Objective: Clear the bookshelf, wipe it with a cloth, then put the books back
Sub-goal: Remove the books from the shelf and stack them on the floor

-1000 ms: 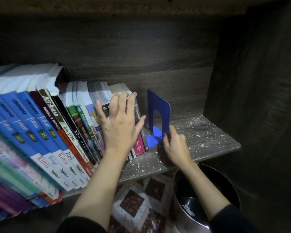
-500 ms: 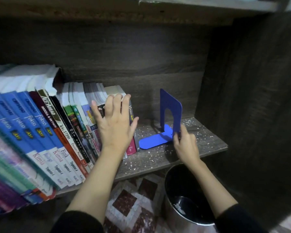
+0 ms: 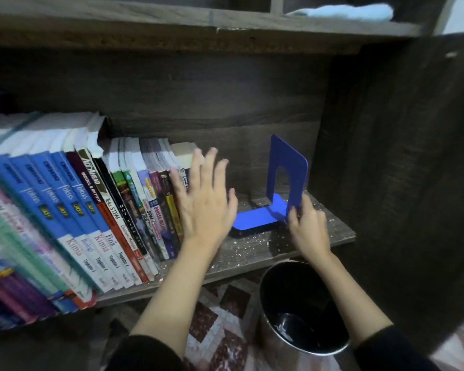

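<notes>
Fig. The left hand (image 3: 204, 207), fingers straight and spread, braced the end of the leaning books (image 3: 134, 210). The right hand (image 3: 308, 226) pinched the blue bookend (image 3: 287, 180), just right of the left fingers and apart from the row. Risk: releasing the brace would likely let books topple along the shelf (image 3: 252, 253).

Bookend (image 3: 287, 156) — farther right of books (image 3: 134, 207)

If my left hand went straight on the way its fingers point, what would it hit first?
Probably the shelf's back panel; the open left hand points past the right end of the books. Depth is unclear, so it might brush the last book first.
</notes>
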Motion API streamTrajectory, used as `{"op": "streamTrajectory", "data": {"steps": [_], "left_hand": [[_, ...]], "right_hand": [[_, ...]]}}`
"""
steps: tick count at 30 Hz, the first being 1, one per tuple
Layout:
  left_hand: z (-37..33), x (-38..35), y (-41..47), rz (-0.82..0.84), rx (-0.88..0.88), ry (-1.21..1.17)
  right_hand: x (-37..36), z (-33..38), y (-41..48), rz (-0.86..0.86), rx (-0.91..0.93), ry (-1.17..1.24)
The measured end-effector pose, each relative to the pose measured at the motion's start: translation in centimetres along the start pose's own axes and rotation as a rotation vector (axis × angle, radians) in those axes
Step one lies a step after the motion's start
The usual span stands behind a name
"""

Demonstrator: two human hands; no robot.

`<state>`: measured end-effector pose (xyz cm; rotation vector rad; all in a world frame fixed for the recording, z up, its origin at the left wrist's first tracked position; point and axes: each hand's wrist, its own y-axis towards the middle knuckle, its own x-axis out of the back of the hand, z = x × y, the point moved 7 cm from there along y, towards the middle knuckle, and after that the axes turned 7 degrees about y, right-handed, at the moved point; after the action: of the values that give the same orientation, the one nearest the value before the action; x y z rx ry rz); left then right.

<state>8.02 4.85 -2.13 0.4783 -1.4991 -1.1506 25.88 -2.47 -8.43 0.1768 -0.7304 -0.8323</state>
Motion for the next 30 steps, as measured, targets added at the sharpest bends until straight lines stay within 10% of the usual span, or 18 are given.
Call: {"op": "streamTrajectory", "data": {"steps": [5, 11, 16, 30], "left_hand": [[-2.9, -1.2, -2.3, 0.262, 0.131, -0.560], [-3.6, -4.3, -6.3, 0.661, 0.739, -0.829], [-7.8, -3.4, -8.8, 0.860, 1.277, -1.573], [-14.4, 1.8, -21.7, 1.094, 1.381, -1.498]], "right_hand": [[2.0, 0.5, -0.5, -0.033, 0.005, 0.046], [6.6, 2.0, -2.7, -0.133, 0.092, 0.095], [9.9, 1.6, -5.4, -0.183, 0.144, 0.082], [17.7, -2.9, -16.2, -0.245, 0.090, 0.115]]}}
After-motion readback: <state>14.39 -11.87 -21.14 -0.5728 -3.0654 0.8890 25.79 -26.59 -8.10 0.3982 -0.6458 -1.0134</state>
